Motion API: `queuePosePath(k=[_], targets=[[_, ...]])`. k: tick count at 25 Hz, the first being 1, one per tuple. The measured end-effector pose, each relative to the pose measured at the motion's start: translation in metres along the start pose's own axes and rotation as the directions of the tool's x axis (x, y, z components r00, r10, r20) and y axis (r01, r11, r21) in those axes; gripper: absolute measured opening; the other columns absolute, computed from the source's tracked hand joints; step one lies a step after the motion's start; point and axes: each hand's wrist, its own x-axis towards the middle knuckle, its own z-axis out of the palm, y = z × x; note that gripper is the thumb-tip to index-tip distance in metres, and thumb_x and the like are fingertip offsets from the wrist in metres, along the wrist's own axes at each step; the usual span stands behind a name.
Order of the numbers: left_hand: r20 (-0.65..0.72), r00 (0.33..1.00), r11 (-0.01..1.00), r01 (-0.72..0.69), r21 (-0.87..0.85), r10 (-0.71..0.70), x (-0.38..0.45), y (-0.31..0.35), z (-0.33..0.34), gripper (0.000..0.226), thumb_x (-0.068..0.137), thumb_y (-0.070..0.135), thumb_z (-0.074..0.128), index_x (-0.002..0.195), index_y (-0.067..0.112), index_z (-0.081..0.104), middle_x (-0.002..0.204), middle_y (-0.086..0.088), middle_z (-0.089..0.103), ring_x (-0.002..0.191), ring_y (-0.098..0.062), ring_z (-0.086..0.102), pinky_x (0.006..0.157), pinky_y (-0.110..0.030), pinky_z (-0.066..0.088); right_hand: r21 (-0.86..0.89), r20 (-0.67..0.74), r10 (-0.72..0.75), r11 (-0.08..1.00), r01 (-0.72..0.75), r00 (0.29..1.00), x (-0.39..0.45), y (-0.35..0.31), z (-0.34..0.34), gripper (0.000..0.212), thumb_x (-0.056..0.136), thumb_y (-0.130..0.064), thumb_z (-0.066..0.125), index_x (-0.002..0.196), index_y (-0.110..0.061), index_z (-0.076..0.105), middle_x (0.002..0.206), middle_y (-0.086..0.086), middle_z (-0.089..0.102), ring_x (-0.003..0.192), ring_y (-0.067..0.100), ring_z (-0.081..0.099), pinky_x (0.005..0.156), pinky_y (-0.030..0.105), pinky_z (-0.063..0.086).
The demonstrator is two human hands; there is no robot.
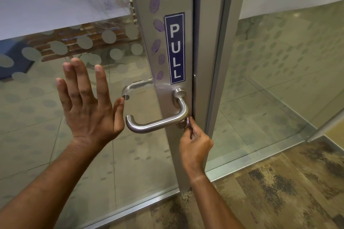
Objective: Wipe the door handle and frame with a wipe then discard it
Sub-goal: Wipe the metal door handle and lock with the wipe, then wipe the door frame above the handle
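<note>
Right hand [193, 141] is low on the metal door frame [175, 2], fingers curled in tight, pinched on something small and pale right under the bend of the door handle [158, 124]. That could be the wipe [188, 121]; only a whitish sliver shows at the fingertips, so I can't say for sure. Whatever it is, it sits pressed against the frame where the handle's elbow drops past the lock area, touching or just beside the steel.

Left hand [87, 102] is up and wide open, palm toward the glass door panel [93, 154], fingers spread and pointing up, holding nothing. Its thumb tip is just beside the end of the second lever [134, 87], the one showing through the glass on the far side. Whether the palm actually touches the glass, I can't tell.

Both forearms reach in from below, the right one steep and close to the frame's edge, the left angled up from the lower left.

Above the handle's round mount is a blue PULL sign [175, 48] running vertically, and beside it a column of purple smudge marks [157, 39] down the frame. The glass carries frosted dots and a frosted band on top. Mottled brown carpet [279, 191] lies underfoot on the right.
</note>
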Motion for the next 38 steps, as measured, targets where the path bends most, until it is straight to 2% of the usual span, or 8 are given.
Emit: queuePosePath(k=[4, 8, 12, 18, 22, 27, 31, 38], targets=[[-0.012, 1.000, 1.000, -0.013, 0.013, 0.013, 0.000, -0.002, 0.003, 0.075, 0.092, 0.038, 0.048, 0.147, -0.005, 0.021, 0.142, -0.045, 0.023, 0.140, -0.051, 0.006, 0.122, -0.042, -0.011, 0.006, -0.015, -0.058, 0.998, 0.059, 0.998, 0.001, -0.001, 0.000, 0.035, 0.086, 0.011, 0.063, 0.118, -0.002, 0.065, 0.113, 0.008, 0.071, 0.106, 0.013, 0.069, 0.091, 0.024, 0.055], [-0.024, 1.000, 1.000, 0.001, -0.023, -0.002, -0.001, -0.001, 0.003, 0.072, 0.095, 0.040, 0.041, 0.149, -0.003, 0.020, 0.148, -0.034, 0.015, 0.150, -0.024, -0.023, 0.122, -0.042, -0.011, 0.017, 0.000, 0.001, 1.000, -0.001, 1.000, -0.002, 0.000, 0.001, 0.031, 0.088, 0.006, 0.065, 0.117, -0.003, 0.066, 0.111, 0.005, 0.072, 0.104, 0.010, 0.069, 0.089, 0.018, 0.053], [0.023, 0.999, 0.997, 0.023, -0.067, -0.022, -0.001, 0.000, -0.004, 0.075, 0.095, 0.041, 0.045, 0.151, -0.001, 0.017, 0.149, -0.035, 0.014, 0.148, -0.021, -0.026, 0.122, -0.041, -0.012, 0.046, 0.016, 0.172, 0.984, -0.172, 0.985, -0.001, 0.001, 0.000, 0.026, 0.090, -0.001, 0.065, 0.117, -0.004, 0.067, 0.103, 0.005, 0.075, 0.092, 0.009, 0.072, 0.078, 0.011, 0.053], [0.038, 0.999, 0.994, 0.035, -0.106, -0.031, -0.002, 0.000, -0.006, 0.076, 0.096, 0.041, 0.046, 0.153, 0.001, 0.016, 0.153, -0.027, 0.008, 0.149, -0.022, -0.024, 0.122, -0.043, -0.010, 0.130, -0.023, 0.108, 0.986, -0.104, 0.994, 0.000, -0.018, -0.008, 0.028, 0.087, 0.001, 0.068, 0.115, -0.006, 0.068, 0.103, 0.004, 0.075, 0.090, 0.002, 0.070, 0.077, 0.011, 0.055], [0.048, 0.998, 0.991, 0.051, -0.127, -0.045, -0.002, 0.001, -0.007, 0.077, 0.095, 0.042, 0.046, 0.154, 0.004, 0.013, 0.155, -0.023, 0.005, 0.149, -0.022, -0.023, 0.123, -0.044, -0.008, 0.201, -0.023, 0.000, 0.979, 0.005, 1.000, 0.005, -0.040, -0.014, 0.037, 0.087, 0.004, 0.067, 0.114, -0.021, 0.063, 0.103, -0.003, 0.072, 0.094, -0.001, 0.070, 0.080, 0.013, 0.055], [0.049, 0.998, 0.985, 0.054, -0.166, -0.047, -0.001, 0.001, -0.012, 0.081, 0.093, 0.041, 0.050, 0.154, 0.002, 0.015, 0.157, -0.024, 0.005, 0.150, -0.023, -0.020, 0.123, -0.044, -0.007, 0.235, -0.105, -0.208, 0.945, 0.228, 0.972, 0.016, -0.071, -0.020, 0.032, 0.088, -0.004, 0.069, 0.116, -0.018, 0.066, 0.104, -0.001, 0.074, 0.098, 0.008, 0.071, 0.084, 0.020, 0.056], [0.014, 0.998, 0.982, 0.063, -0.178, -0.061, 0.007, 0.001, -0.018, 0.084, 0.090, 0.041, 0.055, 0.153, 0.000, 0.017, 0.156, -0.024, 0.006, 0.150, -0.022, -0.021, 0.123, -0.044, -0.006, 0.155, -0.144, -0.463, 0.863, 0.482, 0.875, 0.024, -0.096, -0.023, 0.033, 0.089, -0.013, 0.066, 0.121, -0.012, 0.062, 0.110, 0.001, 0.072, 0.103, 0.007, 0.069, 0.088, 0.024, 0.056], [-0.086, 0.995, 0.975, 0.035, -0.220, -0.055, 0.044, 0.001, -0.029, 0.087, 0.087, 0.044, 0.057, 0.152, 0.000, 0.018, 0.155, -0.026, 0.007, 0.150, -0.022, -0.018, 0.123, -0.047, -0.001, 0.078, -0.111, -0.734, 0.666, 0.742, 0.670, 0.040, -0.145, -0.021, 0.027, 0.089, 0.003, 0.068, 0.116, 0.001, 0.067, 0.113, 0.012, 0.070, 0.105, 0.017, 0.069, 0.091, 0.028, 0.057]])
